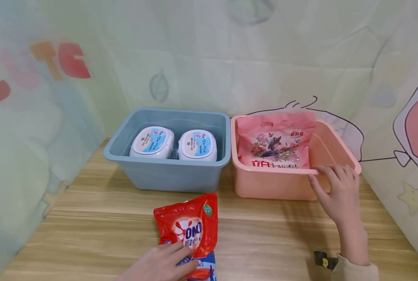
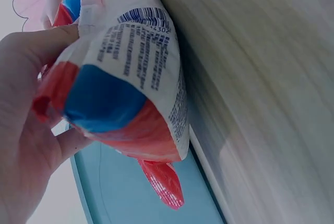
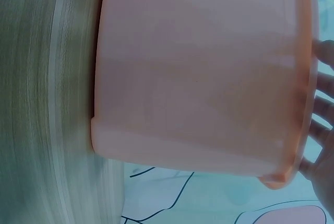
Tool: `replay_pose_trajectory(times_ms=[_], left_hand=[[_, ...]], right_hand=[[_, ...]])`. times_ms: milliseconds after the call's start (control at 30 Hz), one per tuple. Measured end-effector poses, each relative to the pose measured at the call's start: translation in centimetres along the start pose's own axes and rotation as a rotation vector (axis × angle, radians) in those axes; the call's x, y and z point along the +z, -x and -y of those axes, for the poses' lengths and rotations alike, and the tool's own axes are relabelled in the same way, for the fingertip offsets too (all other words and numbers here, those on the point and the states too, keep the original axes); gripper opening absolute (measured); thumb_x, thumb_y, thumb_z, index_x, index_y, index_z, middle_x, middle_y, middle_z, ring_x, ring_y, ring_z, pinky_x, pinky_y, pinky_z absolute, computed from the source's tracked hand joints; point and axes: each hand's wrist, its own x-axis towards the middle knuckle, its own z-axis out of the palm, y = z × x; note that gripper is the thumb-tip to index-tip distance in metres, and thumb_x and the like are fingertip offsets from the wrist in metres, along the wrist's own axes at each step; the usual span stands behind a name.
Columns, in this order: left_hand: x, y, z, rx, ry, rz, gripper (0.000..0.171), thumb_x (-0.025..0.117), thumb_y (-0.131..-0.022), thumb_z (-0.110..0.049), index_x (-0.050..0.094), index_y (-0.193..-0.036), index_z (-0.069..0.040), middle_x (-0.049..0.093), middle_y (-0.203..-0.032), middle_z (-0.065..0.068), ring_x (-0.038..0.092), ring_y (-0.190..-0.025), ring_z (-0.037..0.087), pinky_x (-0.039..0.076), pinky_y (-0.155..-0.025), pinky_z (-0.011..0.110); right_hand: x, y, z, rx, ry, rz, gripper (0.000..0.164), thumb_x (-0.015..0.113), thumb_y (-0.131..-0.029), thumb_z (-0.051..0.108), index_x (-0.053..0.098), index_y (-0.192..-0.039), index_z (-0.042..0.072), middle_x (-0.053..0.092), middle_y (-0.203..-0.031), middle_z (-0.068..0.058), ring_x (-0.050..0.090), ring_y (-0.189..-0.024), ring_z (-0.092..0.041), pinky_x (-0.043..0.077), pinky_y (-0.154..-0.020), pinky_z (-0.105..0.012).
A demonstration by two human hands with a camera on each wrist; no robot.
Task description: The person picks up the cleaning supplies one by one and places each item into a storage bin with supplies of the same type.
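Wood table (image 1: 100, 230) from my end: pink bin (image 1: 273, 184) and blue tub (image 1: 173, 176) side by side. Red OMO bag (image 1: 185, 219) sits in front, pinched by my left hand (image 1: 159, 261); my right hand (image 1: 338, 190) has fingers spread over the pink rim.

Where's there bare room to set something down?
Table: left of the red packet, in front of the blue basin; also between packet and small black object, in front of the pink basin. Inside the pink basin, seemingly right of the pink bag. Tight: between the white tubs, between the basins, and at the left hand gripping the packet.
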Motion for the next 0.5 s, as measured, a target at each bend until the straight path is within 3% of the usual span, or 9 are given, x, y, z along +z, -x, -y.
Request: replay_pose_trajectory(times_ms=[167, 500], left_hand=[[-0.19, -0.26, -0.21, 0.01, -0.016, 0.023, 0.055, 0.047, -0.087, -0.067, 0.052, -0.13, -0.035, 0.06, -0.124, -0.007, 0.06, -0.108, 0.011, 0.055, -0.074, 0.019], [-0.67, -0.51, -0.54, 0.039, -0.029, -0.017, 0.054, 0.051, -0.086, -0.065, 0.052, -0.13, -0.034, 0.06, -0.128, -0.009, 0.061, -0.111, 0.01, 0.056, -0.077, 0.02]], right_hand=[[-0.05, 0.01, -0.04, 0.0, 0.003, 0.001, 0.033, 0.073, -0.078, 0.014, 0.064, -0.107, 0.002, 0.06, -0.102, -0.018, 0.045, -0.103, -0.038, 0.025, -0.097, -0.058], [0.03, -0.03, -0.16, -0.017, -0.003, -0.013, 0.032, 0.073, -0.078, 0.013, 0.065, -0.106, 0.001, 0.06, -0.1, -0.018, 0.045, -0.101, -0.038, 0.026, -0.095, -0.057]])
